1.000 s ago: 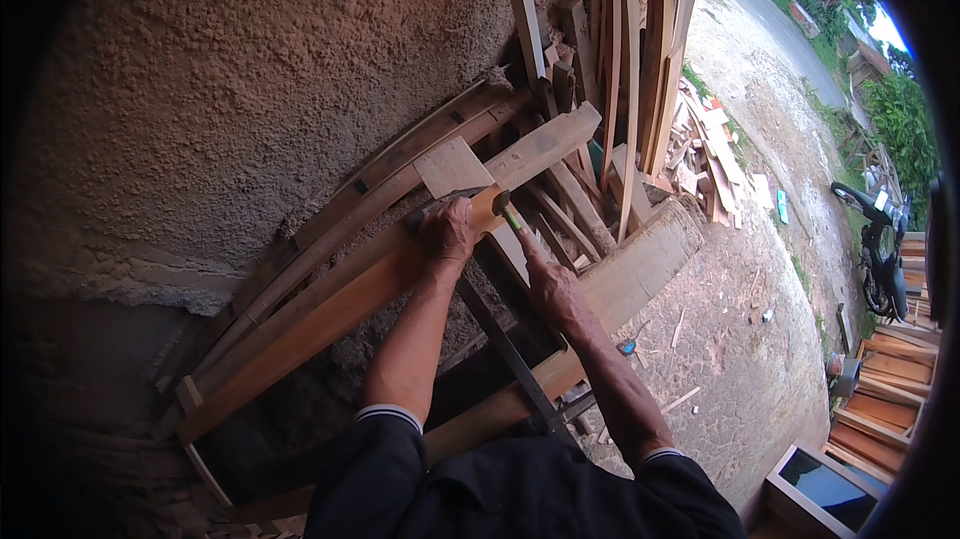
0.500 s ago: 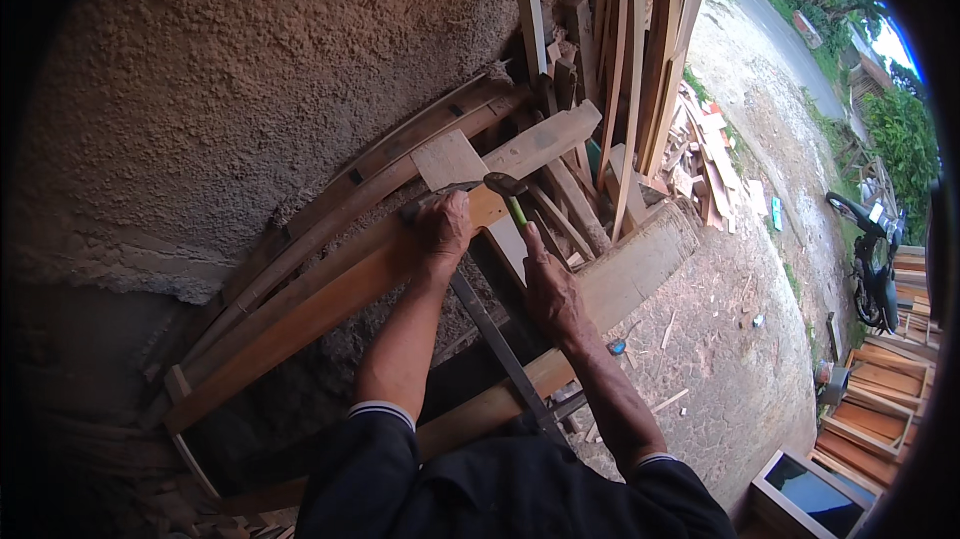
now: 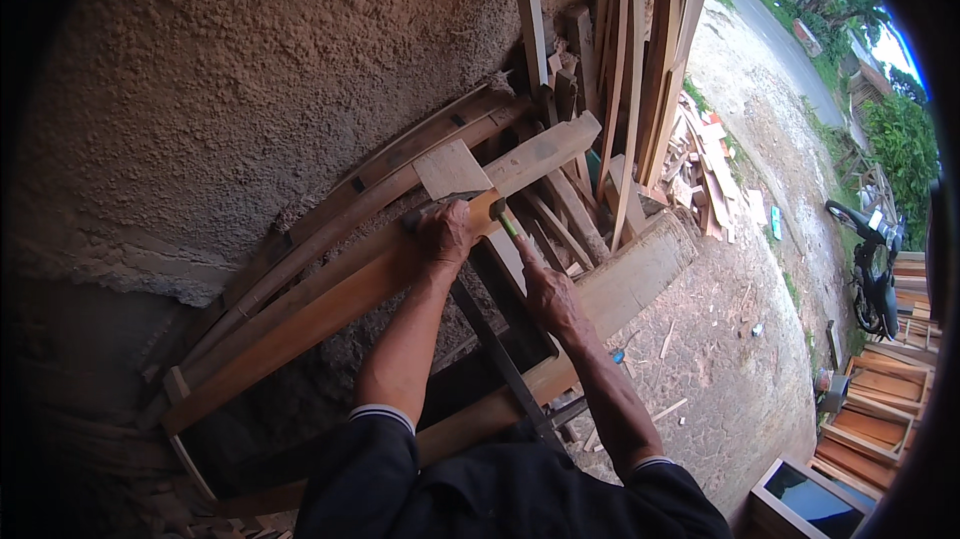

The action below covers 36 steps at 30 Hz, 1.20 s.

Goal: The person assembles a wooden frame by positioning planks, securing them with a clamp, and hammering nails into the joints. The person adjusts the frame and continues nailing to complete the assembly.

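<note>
My right hand (image 3: 550,294) is closed round the green handle of a hammer (image 3: 512,227). Its dark head is at the end of a long wooden board (image 3: 350,334). Just left of the hammer head, my left hand (image 3: 445,234) is closed at the same board end. A dark piece shows beside its knuckles, but what the fingers hold is hidden. The board belongs to a wooden frame slanting from lower left to upper right. Beneath the board end, a pale flat plank (image 3: 455,169) lies crosswise.
A rough wall (image 3: 300,69) rises on the left, with long timbers along its base. Upright wood strips (image 3: 640,59) stand at the back. A thick beam (image 3: 640,274) lies right of my hand. Offcuts (image 3: 710,169), a motorcycle (image 3: 875,269) and wooden panels (image 3: 885,389) are farther right.
The hammer head has come down slightly and turned against the board end. My right hand has shifted a little lower, while my left hand stays nearly in place.
</note>
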Each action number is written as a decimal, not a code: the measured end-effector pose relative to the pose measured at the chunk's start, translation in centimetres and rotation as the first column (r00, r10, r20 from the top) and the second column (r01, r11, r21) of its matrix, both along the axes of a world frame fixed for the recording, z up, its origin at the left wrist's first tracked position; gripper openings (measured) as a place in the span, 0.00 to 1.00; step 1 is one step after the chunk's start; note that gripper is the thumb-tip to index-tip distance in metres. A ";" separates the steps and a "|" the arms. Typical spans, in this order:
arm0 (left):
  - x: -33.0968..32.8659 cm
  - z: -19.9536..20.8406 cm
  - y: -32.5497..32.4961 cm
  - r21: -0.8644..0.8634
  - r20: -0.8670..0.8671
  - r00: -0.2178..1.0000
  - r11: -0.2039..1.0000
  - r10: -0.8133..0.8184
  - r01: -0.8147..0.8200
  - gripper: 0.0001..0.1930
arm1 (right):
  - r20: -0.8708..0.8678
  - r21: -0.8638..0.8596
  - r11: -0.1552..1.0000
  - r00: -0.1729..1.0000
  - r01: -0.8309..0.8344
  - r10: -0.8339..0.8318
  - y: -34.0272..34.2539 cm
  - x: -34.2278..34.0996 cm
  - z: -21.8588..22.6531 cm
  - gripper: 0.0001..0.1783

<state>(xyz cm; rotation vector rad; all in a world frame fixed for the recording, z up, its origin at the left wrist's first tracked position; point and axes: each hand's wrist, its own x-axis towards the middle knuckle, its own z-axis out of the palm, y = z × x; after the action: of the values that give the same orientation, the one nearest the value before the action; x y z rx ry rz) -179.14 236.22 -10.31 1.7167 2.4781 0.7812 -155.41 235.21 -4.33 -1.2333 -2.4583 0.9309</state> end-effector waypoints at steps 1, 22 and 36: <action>0.1 0.1 -0.4 -0.012 0.005 1.000 1.000 -0.007 0.007 0.11 | -0.006 0.058 0.998 1.000 -0.017 0.018 -0.2 0.2 -0.1 0.42; 0.0 0.4 -0.4 0.007 -0.001 0.999 0.999 -0.044 0.044 0.11 | 0.022 0.109 0.993 0.999 -0.043 0.041 0.3 0.2 -0.7 0.44; 0.2 1.1 0.1 -0.091 0.077 0.997 0.996 -0.014 0.021 0.13 | 0.124 0.031 0.998 0.991 -0.047 0.043 0.9 0.7 -0.6 0.40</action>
<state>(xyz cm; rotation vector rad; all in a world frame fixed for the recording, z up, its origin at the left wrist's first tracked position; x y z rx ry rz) -178.99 236.28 -9.23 1.6436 2.4063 0.7061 -154.67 236.12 -4.89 -1.2651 -2.5963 0.8445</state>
